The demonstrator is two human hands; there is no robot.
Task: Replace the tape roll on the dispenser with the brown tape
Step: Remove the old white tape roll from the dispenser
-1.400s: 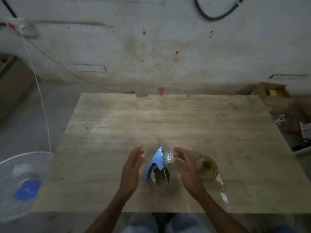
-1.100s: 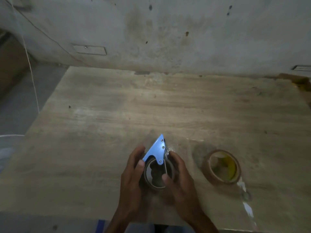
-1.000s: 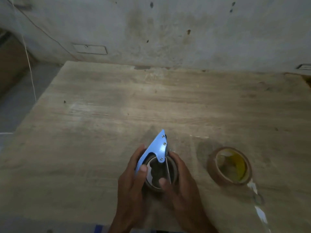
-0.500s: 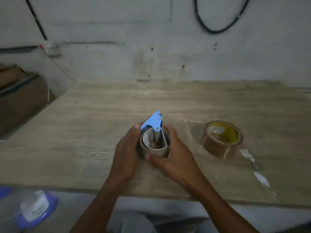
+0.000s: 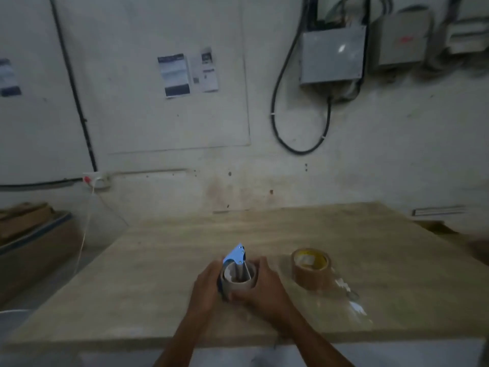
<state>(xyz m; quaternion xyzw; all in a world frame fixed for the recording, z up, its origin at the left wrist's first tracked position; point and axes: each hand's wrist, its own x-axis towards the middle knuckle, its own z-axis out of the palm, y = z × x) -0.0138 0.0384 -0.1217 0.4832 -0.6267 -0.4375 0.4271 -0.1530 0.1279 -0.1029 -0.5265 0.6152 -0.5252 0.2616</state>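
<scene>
Blue dispenser (image 5: pixel 235 256) with near-empty grey-cored roll (image 5: pixel 239 282) upright near bench (image 5: pixel 158 274) front edge, left hand (image 5: pixel 207 287) and right hand (image 5: pixel 264 286) each closed in a grip around it, brown tape (image 5: pixel 311 270) lying flat just right

dim, flat light | soft motion blur | wide-angle bending at edges | corners darkened

Dispenser (image 5: pixel 236 271) between both hands on table (image 5: pixel 148 274), tape roll (image 5: pixel 311 271) rightward.
</scene>
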